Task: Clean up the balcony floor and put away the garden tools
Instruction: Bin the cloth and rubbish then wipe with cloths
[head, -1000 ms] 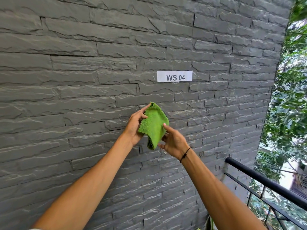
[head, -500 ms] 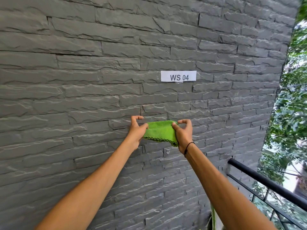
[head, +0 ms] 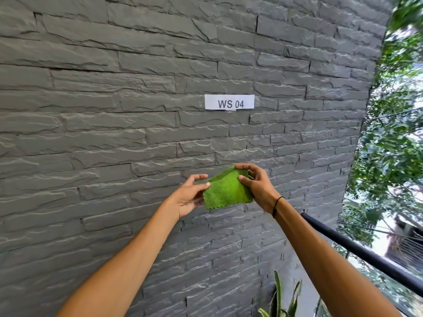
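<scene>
A small folded green cloth [head: 225, 191] is held up in front of the grey stone wall [head: 114, 133], at about chest height. My right hand [head: 257, 187] grips its right side, thumb on the front and fingers curled over the top edge. My left hand [head: 191, 194] pinches the cloth's left corner between thumb and forefinger. The balcony floor and any garden tools are out of view.
A white label reading "WS 04" [head: 229, 102] is stuck on the wall above the hands. A black railing [head: 357, 250] runs along the right, with trees beyond it. Leaves of a potted plant [head: 280, 298] show at the bottom edge.
The cloth went from hanging, to stretched flat between both hands, to a folded square now. The view has tilted down, so the plant leaves have come into sight.
</scene>
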